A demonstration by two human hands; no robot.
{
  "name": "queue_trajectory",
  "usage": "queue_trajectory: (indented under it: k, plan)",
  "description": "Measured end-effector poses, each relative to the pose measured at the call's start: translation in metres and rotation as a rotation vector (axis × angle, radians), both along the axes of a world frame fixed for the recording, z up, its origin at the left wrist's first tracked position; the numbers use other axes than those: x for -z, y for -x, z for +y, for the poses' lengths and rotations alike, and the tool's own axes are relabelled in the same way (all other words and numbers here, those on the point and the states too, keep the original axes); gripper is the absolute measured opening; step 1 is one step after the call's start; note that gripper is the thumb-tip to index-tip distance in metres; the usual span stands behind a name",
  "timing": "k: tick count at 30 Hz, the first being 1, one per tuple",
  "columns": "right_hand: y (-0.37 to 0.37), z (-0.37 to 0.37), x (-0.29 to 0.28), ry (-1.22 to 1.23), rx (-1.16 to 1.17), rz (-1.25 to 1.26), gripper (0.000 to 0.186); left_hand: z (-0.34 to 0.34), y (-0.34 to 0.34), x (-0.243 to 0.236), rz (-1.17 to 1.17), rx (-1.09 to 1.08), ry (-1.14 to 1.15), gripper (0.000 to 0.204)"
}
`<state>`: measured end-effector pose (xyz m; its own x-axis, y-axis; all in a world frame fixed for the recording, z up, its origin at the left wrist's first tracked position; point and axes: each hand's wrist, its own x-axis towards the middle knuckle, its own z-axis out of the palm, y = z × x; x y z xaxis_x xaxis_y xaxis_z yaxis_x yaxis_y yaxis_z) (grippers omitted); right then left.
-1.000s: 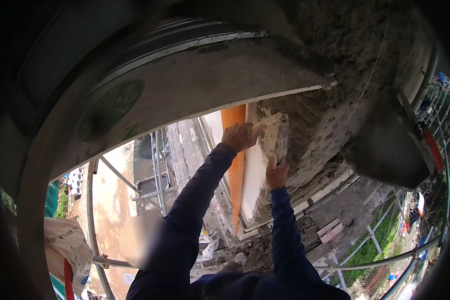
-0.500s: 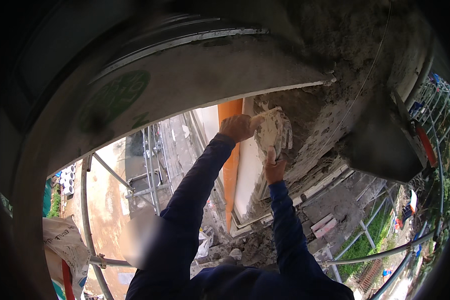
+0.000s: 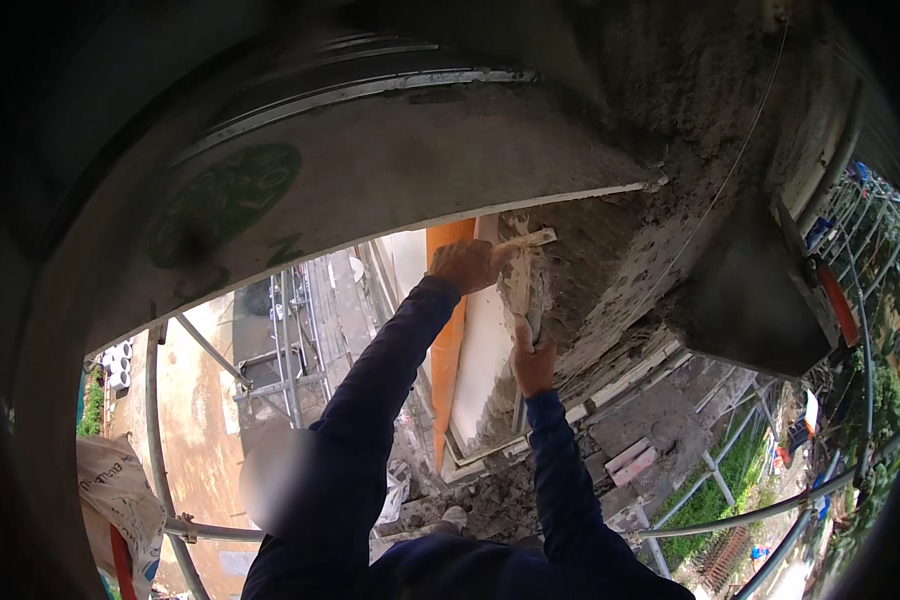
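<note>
My left hand [image 3: 464, 265] is closed around a pale, flat strip [image 3: 530, 240] smeared with plaster, its free end pointing right. Just below it, my right hand [image 3: 533, 366] grips a plaster-caked flat tool, perhaps a trowel or float [image 3: 526, 285], seen almost edge-on. Its handle is hidden by my fingers. The strip lies across the upper end of this tool, and I cannot tell whether they touch. Behind both hands runs a wall of rough grey plaster [image 3: 610, 260], beside a white reveal [image 3: 480, 350] and an orange strip [image 3: 450, 345].
A concrete ledge [image 3: 400, 160] crosses above my hands. At right juts a dark flat board [image 3: 750, 305] with a red edge piece [image 3: 838, 305]. Scaffold tubes [image 3: 760, 510] surround me; a white sack [image 3: 120, 490] hangs lower left. Pinkish bricks [image 3: 631, 461] lie on the mortar-strewn platform below.
The flat tool in my right hand has turned from showing its broad smeared face to nearly edge-on. The strip in my left hand now shows clearly across its top. The view has shifted slightly.
</note>
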<state>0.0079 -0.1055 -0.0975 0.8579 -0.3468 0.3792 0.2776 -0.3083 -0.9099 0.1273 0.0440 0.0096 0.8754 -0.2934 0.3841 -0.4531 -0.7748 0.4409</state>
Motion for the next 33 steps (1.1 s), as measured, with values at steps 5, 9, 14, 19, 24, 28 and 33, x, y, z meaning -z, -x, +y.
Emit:
queue_trajectory:
  k: [5,9,14,19,24,28,33]
  plan:
    - [0.095,-0.009,0.044,-0.376,-0.193,0.127,0.043,0.002,-0.008,0.030,-0.151,0.050,0.069,0.059]
    - [0.201,-0.038,0.072,-0.478,-0.215,0.473,0.036,-0.022,-0.020,0.064,-0.015,0.063,0.261,0.036]
    - [0.277,-0.054,0.113,-0.558,-0.108,0.711,0.038,-0.049,-0.069,0.131,0.008,0.141,0.664,0.031]
    - [0.287,-0.085,0.096,-0.563,-0.001,0.645,0.037,-0.042,-0.072,0.178,0.233,0.189,1.077,0.020]
    - [0.320,-0.119,0.108,-0.638,0.043,0.611,0.033,-0.066,0.058,0.152,0.802,0.049,1.172,0.015]
    - [0.321,-0.107,0.132,-0.638,0.006,0.657,0.033,-0.041,0.101,0.169,0.131,-0.088,0.704,0.031]
    - [0.293,-0.081,0.111,-0.459,-0.086,0.596,0.034,-0.020,0.085,0.080,-0.012,-0.029,0.627,0.036]
